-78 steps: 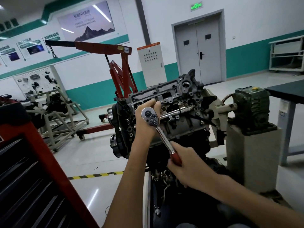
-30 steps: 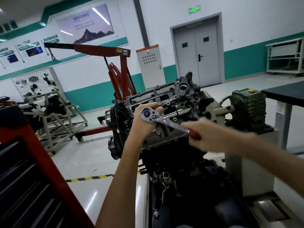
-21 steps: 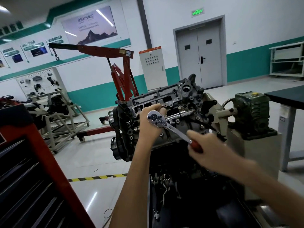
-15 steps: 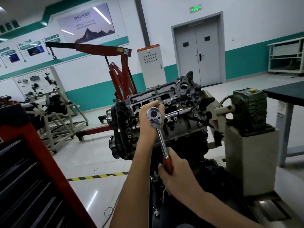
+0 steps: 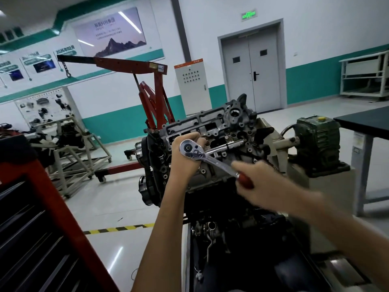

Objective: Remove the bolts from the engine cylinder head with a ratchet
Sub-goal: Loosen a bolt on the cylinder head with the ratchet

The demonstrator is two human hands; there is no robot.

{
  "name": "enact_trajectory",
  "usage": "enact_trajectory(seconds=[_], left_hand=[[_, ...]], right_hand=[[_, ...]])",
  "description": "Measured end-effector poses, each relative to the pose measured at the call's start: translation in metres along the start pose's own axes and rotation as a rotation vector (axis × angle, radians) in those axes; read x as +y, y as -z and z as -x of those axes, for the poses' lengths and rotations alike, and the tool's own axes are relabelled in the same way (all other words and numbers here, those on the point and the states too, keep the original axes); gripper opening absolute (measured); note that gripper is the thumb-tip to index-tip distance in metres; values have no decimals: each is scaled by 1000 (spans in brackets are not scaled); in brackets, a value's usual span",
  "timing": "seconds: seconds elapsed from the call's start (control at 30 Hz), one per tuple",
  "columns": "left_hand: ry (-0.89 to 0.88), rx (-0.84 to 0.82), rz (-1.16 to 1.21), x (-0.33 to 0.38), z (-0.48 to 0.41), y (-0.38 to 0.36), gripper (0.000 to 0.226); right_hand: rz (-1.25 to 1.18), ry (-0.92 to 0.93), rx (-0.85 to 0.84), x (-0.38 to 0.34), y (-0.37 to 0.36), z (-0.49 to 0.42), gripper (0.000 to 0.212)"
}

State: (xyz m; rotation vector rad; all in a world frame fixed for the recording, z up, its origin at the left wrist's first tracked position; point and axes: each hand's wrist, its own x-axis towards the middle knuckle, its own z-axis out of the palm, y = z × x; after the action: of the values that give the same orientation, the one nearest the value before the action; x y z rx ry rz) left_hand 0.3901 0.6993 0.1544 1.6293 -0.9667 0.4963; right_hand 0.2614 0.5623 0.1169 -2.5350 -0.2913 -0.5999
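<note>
- left hand [image 5: 185, 159] cupped round the ratchet [image 5: 219, 163] head, fingers curled behind it, clamped on
- right hand [image 5: 259, 182] motion-blurred, fingers wrapped on the ratchet's red grip; handle slopes down to the right
- chrome extension bar [image 5: 228, 145] runs from the ratchet head up-right to the cylinder head [image 5: 210, 123]
- cylinder head on top of the engine, centre of view, tilted toward the camera; bolt itself can't be made out
- green gearbox [image 5: 317, 140] right of the engine, red hoist [image 5: 126, 64] behind, red tool cabinet [image 5: 52, 207] lower left
</note>
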Motion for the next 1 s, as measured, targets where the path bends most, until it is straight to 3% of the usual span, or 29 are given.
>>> enact_trajectory(seconds=[0.13, 0.23, 0.43, 0.53, 0.6, 0.67, 0.83, 0.9, 1.0], left_hand=[[13, 88, -37, 6, -2, -9, 50], [28, 94, -36, 7, -1, -10, 51], [18, -57, -53, 6, -1, 7, 26], [-51, -183, -130, 11, -3, 6, 36], [-52, -176, -101, 8, -4, 2, 36], [-27, -100, -40, 4, -1, 0, 38], [0, 16, -54, 4, -1, -9, 48], [17, 47, -45, 5, -1, -11, 50], [51, 69, -65, 4, -1, -9, 56]], right_hand=[[-565, -136, 177, -47, -80, 18, 23], [-651, -152, 194, -61, -94, 15, 28], [23, 44, -97, 4, 13, -4, 30], [469, 110, -42, 22, 63, -29, 12], [497, 79, -9, 26, 65, -31, 13], [311, 9, -28, 21, 38, -15, 24], [-476, -103, 136, -31, -63, 20, 31], [-685, -150, 140, -49, -87, 18, 34], [-547, -113, 76, -42, -75, 17, 29]])
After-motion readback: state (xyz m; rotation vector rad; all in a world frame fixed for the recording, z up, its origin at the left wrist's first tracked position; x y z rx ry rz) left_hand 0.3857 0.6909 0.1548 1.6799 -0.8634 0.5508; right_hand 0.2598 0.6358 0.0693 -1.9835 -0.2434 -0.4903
